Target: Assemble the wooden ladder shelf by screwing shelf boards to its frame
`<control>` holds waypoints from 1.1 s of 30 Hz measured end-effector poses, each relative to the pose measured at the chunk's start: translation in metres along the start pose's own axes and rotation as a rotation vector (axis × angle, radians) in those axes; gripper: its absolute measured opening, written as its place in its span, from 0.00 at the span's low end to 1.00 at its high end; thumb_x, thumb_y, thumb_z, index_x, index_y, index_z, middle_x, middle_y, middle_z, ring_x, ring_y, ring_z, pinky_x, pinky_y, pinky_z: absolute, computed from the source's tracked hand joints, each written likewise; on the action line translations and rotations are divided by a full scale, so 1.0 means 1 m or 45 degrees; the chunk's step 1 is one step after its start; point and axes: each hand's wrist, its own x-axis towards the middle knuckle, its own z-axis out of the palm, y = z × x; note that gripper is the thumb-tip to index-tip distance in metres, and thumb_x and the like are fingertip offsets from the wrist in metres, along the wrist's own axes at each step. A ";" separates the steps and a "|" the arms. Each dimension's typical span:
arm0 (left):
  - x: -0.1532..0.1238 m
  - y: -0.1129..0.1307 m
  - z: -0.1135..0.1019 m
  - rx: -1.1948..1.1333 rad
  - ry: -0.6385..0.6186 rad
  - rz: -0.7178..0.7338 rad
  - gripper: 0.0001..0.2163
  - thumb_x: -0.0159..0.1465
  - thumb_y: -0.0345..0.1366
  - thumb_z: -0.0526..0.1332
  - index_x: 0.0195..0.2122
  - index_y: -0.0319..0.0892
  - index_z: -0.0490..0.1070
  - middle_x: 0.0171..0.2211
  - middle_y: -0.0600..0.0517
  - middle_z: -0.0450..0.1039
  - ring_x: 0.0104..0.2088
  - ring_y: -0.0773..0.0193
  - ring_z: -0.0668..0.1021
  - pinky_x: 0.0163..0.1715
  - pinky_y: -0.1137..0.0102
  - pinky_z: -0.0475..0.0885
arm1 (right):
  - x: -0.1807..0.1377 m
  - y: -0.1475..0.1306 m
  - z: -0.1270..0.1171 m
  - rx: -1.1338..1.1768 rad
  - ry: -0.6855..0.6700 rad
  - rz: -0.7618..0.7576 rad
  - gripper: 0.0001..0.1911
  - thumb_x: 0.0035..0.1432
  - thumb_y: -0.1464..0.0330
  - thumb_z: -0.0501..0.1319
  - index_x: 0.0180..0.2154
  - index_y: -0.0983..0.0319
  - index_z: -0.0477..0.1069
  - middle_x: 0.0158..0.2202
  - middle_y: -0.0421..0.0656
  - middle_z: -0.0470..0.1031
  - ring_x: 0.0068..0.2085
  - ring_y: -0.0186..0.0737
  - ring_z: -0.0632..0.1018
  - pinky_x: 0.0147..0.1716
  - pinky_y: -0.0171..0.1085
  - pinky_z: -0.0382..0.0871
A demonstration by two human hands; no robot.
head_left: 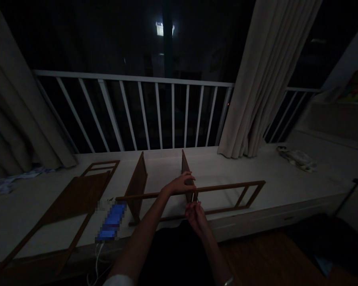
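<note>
A brown wooden frame (232, 186) lies on its side on the white window ledge, with two wooden boards standing up from it. My left hand (181, 183) reaches over the upper rail, its fingers curled round the right-hand board (185, 163). Just below that joint, my right hand (196, 216) is closed, fingertips pinched near the inner side of the rail. Something thin and dark may be between those fingertips, too small and dim to name. The other board (139, 184) stands at the frame's left end, touched by neither hand.
Left on the ledge (274, 202) lies another wooden frame with a panel (77, 194). Near it is a blurred blue-screened phone (111, 222) with a white cable (98, 258). White railing (173, 115) and curtains (250, 87) stand behind. A crumpled cloth (300, 159) lies right.
</note>
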 end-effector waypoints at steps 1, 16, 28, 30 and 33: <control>0.001 -0.001 0.001 0.000 0.000 -0.004 0.19 0.52 0.45 0.60 0.44 0.45 0.66 0.54 0.47 0.52 0.52 0.59 0.64 0.50 0.65 0.61 | 0.001 0.000 -0.001 0.041 -0.020 0.025 0.17 0.47 0.54 0.60 0.24 0.61 0.65 0.25 0.38 0.70 0.24 0.28 0.69 0.24 0.30 0.61; 0.000 -0.003 0.001 0.002 0.006 -0.008 0.20 0.51 0.45 0.60 0.44 0.45 0.66 0.54 0.47 0.51 0.51 0.59 0.64 0.48 0.67 0.64 | 0.001 -0.030 -0.005 -0.266 0.026 0.032 0.21 0.46 0.64 0.60 0.13 0.60 0.50 0.10 0.32 0.50 0.15 0.26 0.52 0.15 0.30 0.46; -0.001 -0.001 0.001 0.001 0.004 -0.022 0.22 0.50 0.47 0.60 0.45 0.44 0.66 0.54 0.47 0.51 0.51 0.59 0.64 0.49 0.66 0.62 | -0.010 -0.077 0.021 -1.396 0.167 -0.219 0.20 0.51 0.58 0.54 0.15 0.63 0.66 0.15 0.41 0.70 0.19 0.31 0.68 0.21 0.31 0.58; -0.002 0.000 0.001 0.004 0.005 -0.028 0.22 0.50 0.47 0.60 0.45 0.44 0.66 0.54 0.47 0.51 0.52 0.58 0.64 0.49 0.66 0.62 | -0.015 -0.078 0.025 -1.506 0.233 -0.278 0.20 0.51 0.56 0.54 0.17 0.63 0.68 0.16 0.41 0.70 0.20 0.32 0.69 0.22 0.31 0.58; -0.002 0.001 0.001 0.004 0.005 -0.019 0.23 0.50 0.48 0.60 0.45 0.44 0.66 0.54 0.46 0.51 0.51 0.58 0.64 0.49 0.65 0.63 | -0.022 -0.079 0.029 -1.621 0.279 -0.372 0.20 0.51 0.55 0.54 0.19 0.63 0.70 0.16 0.40 0.69 0.20 0.33 0.69 0.22 0.31 0.58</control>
